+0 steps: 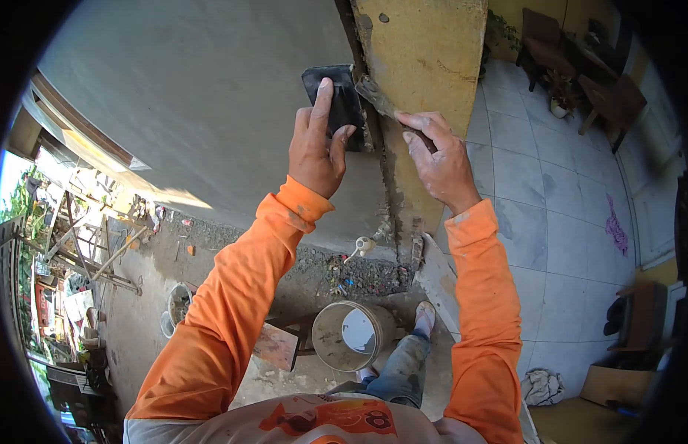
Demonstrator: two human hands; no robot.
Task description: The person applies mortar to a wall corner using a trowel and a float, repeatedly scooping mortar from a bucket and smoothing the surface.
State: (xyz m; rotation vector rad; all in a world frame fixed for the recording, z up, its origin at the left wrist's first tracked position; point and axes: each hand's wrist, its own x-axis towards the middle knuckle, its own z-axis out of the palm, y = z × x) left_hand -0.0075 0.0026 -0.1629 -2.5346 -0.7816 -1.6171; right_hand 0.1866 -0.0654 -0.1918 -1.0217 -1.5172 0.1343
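Note:
My left hand (314,152) is closed on a dark plastering float (346,96), its index finger stretched along the back. The float lies against the grey plastered wall (210,89), close to its right-hand edge. In my right hand (444,166) is a small trowel (375,96), gripped by its handle. Its mortar-smeared blade points up and left, with the tip right at the float's edge. Behind the trowel stands a yellow pillar (425,44), and a dark rough groove runs between it and the grey surface. Bits of mortar cling along the float's right side.
A white tap (364,246) sticks out low on the wall. Below it stands a large bucket (385,325) near my feet, beside a board (277,345). A smaller bucket (179,300) is further left. To the right lies a tiled floor (518,222) with chairs (606,96).

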